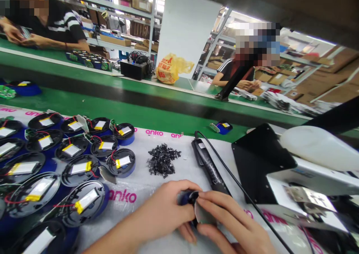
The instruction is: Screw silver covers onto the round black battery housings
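Observation:
Close in front of me, my left hand (164, 211) is closed around a dark blue round housing (184, 197), mostly hidden by the fingers. My right hand (237, 222) pinches a thin grey disc-like plate (205, 213) against the housing's side. Whether the two parts are joined cannot be seen. Beyond the hands lies a heap of small black plastic pieces (163, 160). Right of the heap rests a black electric screwdriver (210, 166) with a cable. To the left stand several open blue housings (121, 162), each with a silver battery, yellow tape and red wires.
White printed sheeting (157, 134) covers the near bench. A machine with a black plate (260, 164) stands at the right. Behind runs a green conveyor (140, 115) carrying a single blue unit (224, 127). Two people sit across it, near a yellow bag (171, 69) and a black box (134, 69).

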Action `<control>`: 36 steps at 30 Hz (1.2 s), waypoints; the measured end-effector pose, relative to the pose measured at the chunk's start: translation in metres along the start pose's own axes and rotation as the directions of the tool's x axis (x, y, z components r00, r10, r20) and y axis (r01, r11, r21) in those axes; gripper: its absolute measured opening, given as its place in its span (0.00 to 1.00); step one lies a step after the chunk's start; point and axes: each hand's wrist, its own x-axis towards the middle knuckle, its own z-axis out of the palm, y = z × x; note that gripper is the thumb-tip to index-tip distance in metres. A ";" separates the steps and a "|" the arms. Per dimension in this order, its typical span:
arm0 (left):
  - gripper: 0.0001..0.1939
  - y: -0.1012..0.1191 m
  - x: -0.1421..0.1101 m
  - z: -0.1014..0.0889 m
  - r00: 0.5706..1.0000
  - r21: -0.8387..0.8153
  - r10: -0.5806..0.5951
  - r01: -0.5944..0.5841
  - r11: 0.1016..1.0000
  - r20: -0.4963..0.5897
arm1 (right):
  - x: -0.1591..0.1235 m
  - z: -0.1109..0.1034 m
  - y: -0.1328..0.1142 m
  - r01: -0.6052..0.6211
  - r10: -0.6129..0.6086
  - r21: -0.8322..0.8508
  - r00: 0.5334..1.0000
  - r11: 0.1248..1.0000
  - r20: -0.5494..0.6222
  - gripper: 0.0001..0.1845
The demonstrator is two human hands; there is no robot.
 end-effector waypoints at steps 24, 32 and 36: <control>0.32 -0.009 -0.001 0.003 0.997 -0.002 0.013 -0.014 1.000 -0.072 | 0.005 -0.008 -0.006 -0.213 0.206 0.048 0.972 0.976 0.111 0.12; 0.36 -0.004 -0.001 0.006 0.990 0.101 0.025 -0.011 0.995 -0.140 | 0.011 -0.010 -0.003 -0.370 0.348 0.186 0.927 0.910 0.140 0.15; 0.36 -0.006 -0.001 0.004 0.988 0.166 0.018 0.007 0.986 -0.151 | 0.014 -0.006 -0.002 -0.431 0.409 0.237 0.902 0.871 0.141 0.16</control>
